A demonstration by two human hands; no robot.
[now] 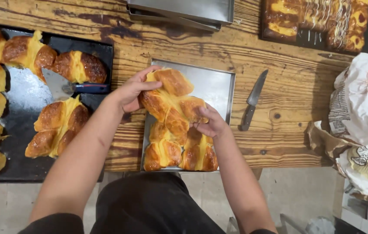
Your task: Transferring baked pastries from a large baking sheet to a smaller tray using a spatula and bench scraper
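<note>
Over the shiny rectangular steel tray (218,84), the left hand (133,92) and right hand (210,123) each close their grip on the golden custard-filled braided bread (173,102).

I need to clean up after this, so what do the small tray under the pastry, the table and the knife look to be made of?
Tray: likely bare metal, grey with a dull sheen. Table: wood planks, with visible grain, knots and dark stains. Knife: shiny metal blade; dark handle, material unclear.

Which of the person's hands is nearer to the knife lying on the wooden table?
Right. The right hand grips the pastry on the steel tray, just left of the knife; the left hand holds the pastry's far side, farther away.
</note>
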